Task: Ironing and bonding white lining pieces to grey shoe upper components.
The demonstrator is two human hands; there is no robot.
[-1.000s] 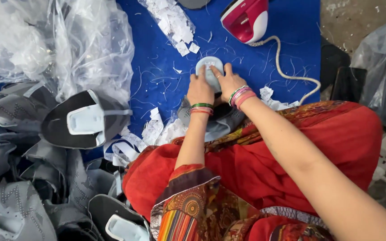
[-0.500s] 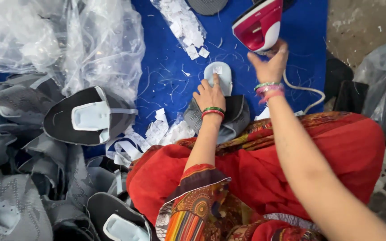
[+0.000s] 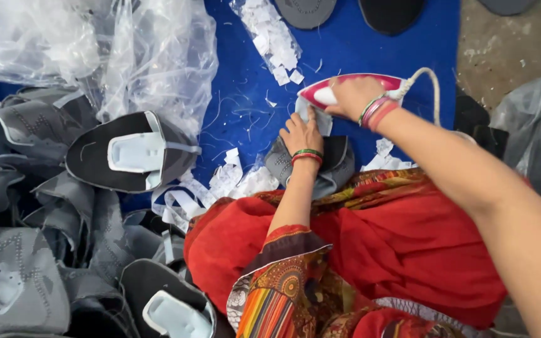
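Blue cloth (image 3: 245, 81) underlies us: our left hand (image 3: 302, 134) lies flat on a grey shoe upper (image 3: 335, 164); right hand (image 3: 350, 95), at one o'clock, grips the pink iron (image 3: 320, 94). Pressing under way; pile (image 3: 26, 263) at nine o'clock remains.

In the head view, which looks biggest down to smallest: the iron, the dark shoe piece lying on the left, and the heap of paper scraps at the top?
1. Dark shoe piece, clearly the largest.
2. Iron in the right hand and the paper scraps look similar; the hand hides part of the iron, so I won't rank them.
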